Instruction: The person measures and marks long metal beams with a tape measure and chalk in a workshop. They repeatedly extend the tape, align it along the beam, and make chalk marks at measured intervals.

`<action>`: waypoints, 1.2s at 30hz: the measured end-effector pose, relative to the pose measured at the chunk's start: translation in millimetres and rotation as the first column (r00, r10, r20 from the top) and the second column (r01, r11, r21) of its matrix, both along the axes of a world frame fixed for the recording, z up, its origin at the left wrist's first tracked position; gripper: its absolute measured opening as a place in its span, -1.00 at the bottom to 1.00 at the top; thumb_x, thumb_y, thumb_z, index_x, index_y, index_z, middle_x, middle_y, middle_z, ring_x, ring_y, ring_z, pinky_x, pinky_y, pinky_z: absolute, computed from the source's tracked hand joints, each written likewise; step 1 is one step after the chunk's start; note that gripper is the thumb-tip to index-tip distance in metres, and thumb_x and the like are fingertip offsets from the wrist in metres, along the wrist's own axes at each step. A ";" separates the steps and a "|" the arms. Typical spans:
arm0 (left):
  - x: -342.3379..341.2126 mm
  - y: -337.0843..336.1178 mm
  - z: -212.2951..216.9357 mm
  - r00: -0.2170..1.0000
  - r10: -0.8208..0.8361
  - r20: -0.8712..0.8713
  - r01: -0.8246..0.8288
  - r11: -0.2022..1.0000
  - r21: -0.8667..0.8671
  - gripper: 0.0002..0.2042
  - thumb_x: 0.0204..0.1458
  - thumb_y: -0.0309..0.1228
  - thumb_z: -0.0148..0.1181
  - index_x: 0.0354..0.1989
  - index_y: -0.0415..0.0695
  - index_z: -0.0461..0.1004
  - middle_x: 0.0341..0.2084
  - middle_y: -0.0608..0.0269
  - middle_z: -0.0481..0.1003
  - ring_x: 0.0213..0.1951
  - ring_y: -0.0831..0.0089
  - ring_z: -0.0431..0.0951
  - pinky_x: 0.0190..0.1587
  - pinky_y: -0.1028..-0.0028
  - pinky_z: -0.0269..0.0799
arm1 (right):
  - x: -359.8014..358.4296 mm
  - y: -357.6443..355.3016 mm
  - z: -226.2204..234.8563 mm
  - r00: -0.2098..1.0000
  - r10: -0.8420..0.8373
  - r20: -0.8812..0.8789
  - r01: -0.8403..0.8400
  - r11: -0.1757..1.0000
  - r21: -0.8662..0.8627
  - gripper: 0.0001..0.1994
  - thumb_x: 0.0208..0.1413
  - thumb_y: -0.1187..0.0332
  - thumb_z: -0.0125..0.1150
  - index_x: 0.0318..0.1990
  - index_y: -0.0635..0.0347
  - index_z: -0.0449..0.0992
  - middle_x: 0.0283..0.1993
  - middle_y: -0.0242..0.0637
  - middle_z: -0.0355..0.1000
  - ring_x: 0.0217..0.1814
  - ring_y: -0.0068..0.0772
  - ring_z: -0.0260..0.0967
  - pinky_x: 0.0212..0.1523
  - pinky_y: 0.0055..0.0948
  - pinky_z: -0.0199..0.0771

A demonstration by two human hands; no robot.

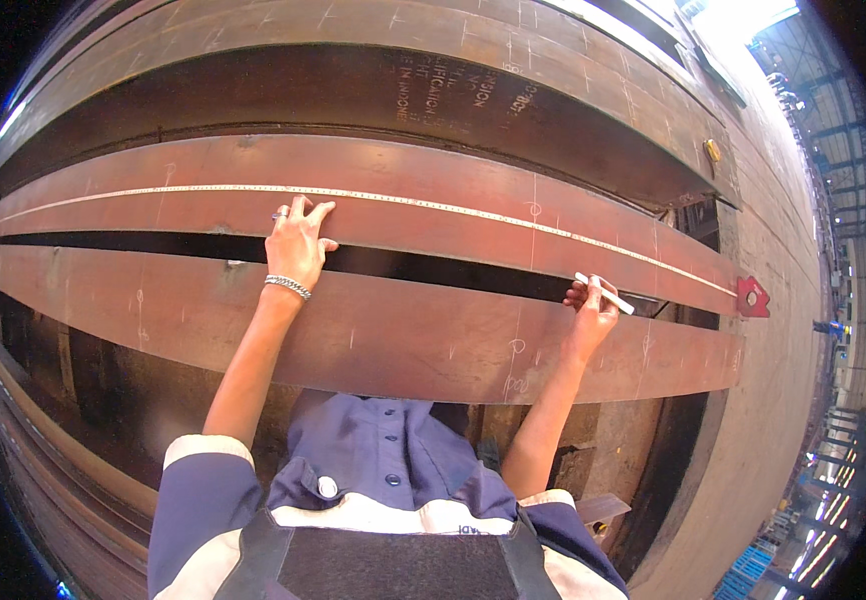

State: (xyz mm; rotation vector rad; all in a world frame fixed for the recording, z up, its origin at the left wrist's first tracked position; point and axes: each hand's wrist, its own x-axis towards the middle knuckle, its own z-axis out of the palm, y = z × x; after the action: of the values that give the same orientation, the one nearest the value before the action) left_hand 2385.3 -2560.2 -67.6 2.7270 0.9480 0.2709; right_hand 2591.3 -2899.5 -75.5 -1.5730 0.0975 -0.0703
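We press our left hand [298,243] flat, fingers spread, on the tape [433,204] that runs along the upper steel plate [203,165]. Our right hand [591,305] grips a white chalk stick [605,294] at the edge of the near plate [393,335], just below the gap between plates. A red magnet [752,297] holds the tape's far end.
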 end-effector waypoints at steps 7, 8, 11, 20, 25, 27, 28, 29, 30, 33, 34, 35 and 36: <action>0.3 1.8 -2.3 1.000 0.007 0.007 -0.007 1.000 -0.009 -0.46 -0.26 -0.43 0.40 0.02 0.10 0.48 -0.09 0.23 0.39 -0.04 0.17 0.43 -0.06 0.22 0.50 | 1.2 14.6 -10.0 0.999 0.030 -0.021 -0.030 1.000 -0.006 -0.89 0.20 0.41 0.12 -0.21 0.26 0.45 -0.43 -0.20 0.50 -0.53 -0.50 0.43 -0.59 -0.55 0.47; -0.3 2.4 -3.8 1.000 0.006 0.006 -0.005 1.000 -0.013 -0.47 -0.26 -0.43 0.40 0.02 0.10 0.48 -0.09 0.23 0.39 -0.04 0.17 0.43 -0.06 0.22 0.50 | 0.1 17.5 -10.2 0.999 0.034 -0.024 -0.034 0.999 -0.004 -0.89 0.20 0.41 0.12 -0.21 0.26 0.45 -0.43 -0.20 0.50 -0.53 -0.50 0.43 -0.58 -0.55 0.47; -0.3 -0.7 1.6 1.000 0.016 0.013 -0.016 1.000 -0.012 -0.48 -0.25 -0.43 0.40 0.01 0.08 0.48 -0.10 0.23 0.39 -0.06 0.16 0.44 -0.05 0.22 0.49 | -1.2 24.2 -12.4 0.997 0.067 -0.037 -0.066 0.998 0.005 -0.90 0.22 0.40 0.10 -0.22 0.25 0.43 -0.43 -0.23 0.49 -0.53 -0.53 0.42 -0.59 -0.56 0.46; -1.1 3.2 -2.6 1.000 -0.010 0.021 0.010 1.000 -0.005 -0.48 -0.25 -0.41 0.40 0.02 0.08 0.48 -0.10 0.23 0.39 -0.06 0.17 0.44 -0.05 0.23 0.49 | 20.8 45.4 -23.4 0.995 0.097 0.035 -0.097 0.995 -0.012 -0.89 0.22 0.42 0.06 -0.23 0.27 0.45 -0.39 -0.20 0.50 -0.50 -0.49 0.43 -0.52 -0.52 0.50; -2.1 4.4 -3.2 1.000 -0.011 0.022 0.011 1.000 -0.027 -0.48 -0.24 -0.41 0.39 0.02 0.09 0.48 -0.09 0.23 0.38 -0.05 0.17 0.44 -0.05 0.23 0.49 | 51.9 42.4 -23.6 0.992 0.088 0.086 -0.086 0.996 -0.031 -0.87 0.24 0.46 0.00 -0.20 0.33 0.44 -0.39 -0.17 0.50 -0.51 -0.47 0.44 -0.49 -0.50 0.52; -2.9 3.7 -3.4 0.999 -0.013 0.030 0.014 0.999 -0.033 -0.48 -0.23 -0.40 0.39 0.02 0.09 0.48 -0.08 0.23 0.38 -0.04 0.17 0.44 -0.04 0.23 0.49 | 56.8 40.2 -22.9 0.989 0.119 0.085 -0.113 0.991 -0.067 -0.87 0.24 0.46 -0.01 -0.21 0.32 0.45 -0.40 -0.18 0.50 -0.52 -0.48 0.43 -0.50 -0.50 0.50; -2.8 3.9 -4.1 1.000 -0.013 0.028 0.014 1.000 -0.028 -0.48 -0.23 -0.40 0.39 0.03 0.09 0.48 -0.08 0.23 0.38 -0.04 0.17 0.44 -0.04 0.23 0.50 | 56.8 41.1 -23.9 0.986 0.143 0.083 -0.137 0.988 -0.072 -0.87 0.24 0.46 -0.01 -0.22 0.32 0.45 -0.41 -0.19 0.49 -0.52 -0.49 0.42 -0.50 -0.51 0.49; -2.3 4.2 -4.9 1.000 -0.013 0.026 0.014 1.000 -0.022 -0.48 -0.22 -0.40 0.39 0.03 0.09 0.48 -0.07 0.23 0.38 -0.04 0.17 0.43 -0.04 0.23 0.50 | 56.7 41.6 -24.7 0.983 0.166 0.081 -0.160 0.984 -0.076 -0.87 0.24 0.46 -0.01 -0.23 0.31 0.45 -0.42 -0.20 0.49 -0.52 -0.49 0.42 -0.51 -0.52 0.48; -2.1 4.3 -5.1 1.000 -0.014 0.025 0.014 1.000 -0.017 -0.49 -0.22 -0.40 0.38 0.03 0.09 0.48 -0.07 0.23 0.37 -0.04 0.17 0.43 -0.04 0.24 0.50 | 57.0 42.0 -25.4 0.979 0.189 0.078 -0.183 0.980 -0.080 -0.87 0.24 0.46 -0.01 -0.24 0.31 0.46 -0.43 -0.21 0.48 -0.52 -0.50 0.41 -0.51 -0.52 0.47; -2.3 3.2 -1.2 1.000 0.003 0.005 -0.003 0.999 -0.035 -0.49 -0.22 -0.40 0.38 0.03 0.09 0.48 -0.06 0.22 0.37 -0.03 0.17 0.43 -0.04 0.25 0.51 | 52.7 49.5 -25.3 0.978 0.192 0.080 -0.184 0.978 -0.096 -0.87 0.23 0.45 -0.02 -0.25 0.30 0.46 -0.45 -0.24 0.47 -0.53 -0.52 0.40 -0.53 -0.53 0.44; -2.2 2.9 -0.5 1.000 0.004 0.003 -0.004 0.999 -0.033 -0.49 -0.22 -0.40 0.38 0.03 0.09 0.48 -0.06 0.22 0.37 -0.03 0.17 0.43 -0.04 0.25 0.51 | 53.2 49.5 -25.9 0.979 0.188 0.079 -0.181 0.979 -0.089 -0.87 0.23 0.45 -0.02 -0.25 0.29 0.46 -0.46 -0.24 0.47 -0.53 -0.52 0.40 -0.54 -0.53 0.44; -2.1 2.6 0.1 1.000 0.004 0.001 -0.004 1.000 -0.030 -0.49 -0.22 -0.40 0.38 0.03 0.09 0.48 -0.06 0.22 0.37 -0.03 0.17 0.43 -0.04 0.25 0.51 | 53.6 49.4 -26.6 0.980 0.184 0.078 -0.178 0.981 -0.082 -0.87 0.23 0.45 -0.02 -0.26 0.29 0.46 -0.46 -0.24 0.47 -0.54 -0.52 0.40 -0.54 -0.53 0.44; -1.9 2.3 0.3 1.000 0.004 -0.001 -0.004 1.000 -0.027 -0.49 -0.22 -0.40 0.39 0.03 0.09 0.48 -0.05 0.21 0.37 -0.03 0.17 0.43 -0.04 0.25 0.51 | 54.1 48.9 -27.1 0.981 0.180 0.077 -0.175 0.982 -0.074 -0.87 0.23 0.45 -0.02 -0.26 0.29 0.46 -0.46 -0.23 0.47 -0.54 -0.52 0.40 -0.54 -0.53 0.44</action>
State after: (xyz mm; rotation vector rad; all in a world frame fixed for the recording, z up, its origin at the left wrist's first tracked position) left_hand 2383.4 -2557.9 -67.3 2.7013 0.9512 0.2555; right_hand 2645.4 -2850.7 -102.6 -1.6375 -0.1124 0.0006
